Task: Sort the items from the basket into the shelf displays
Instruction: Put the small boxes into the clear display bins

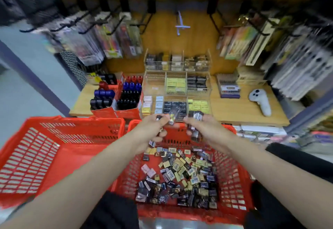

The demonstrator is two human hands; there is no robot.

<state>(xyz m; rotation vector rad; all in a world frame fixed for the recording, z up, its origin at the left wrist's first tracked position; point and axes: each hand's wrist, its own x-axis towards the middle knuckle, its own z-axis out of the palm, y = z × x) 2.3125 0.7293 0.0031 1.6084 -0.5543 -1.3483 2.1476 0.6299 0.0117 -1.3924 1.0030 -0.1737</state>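
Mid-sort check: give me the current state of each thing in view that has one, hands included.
left hand: grips small packets
right hand: grips a bunch of dark packets
right basket: holds many loose packets
left basket: no items seen inside
clear display case: compartments partly stocked
red marker boxes: open, markers standing inside
white controller: lying on the shelf

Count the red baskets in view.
2. One basket sits under both hands and holds the loose small packs. The other basket sits beside it on the left, with no packs visible in it. More could be out of frame.
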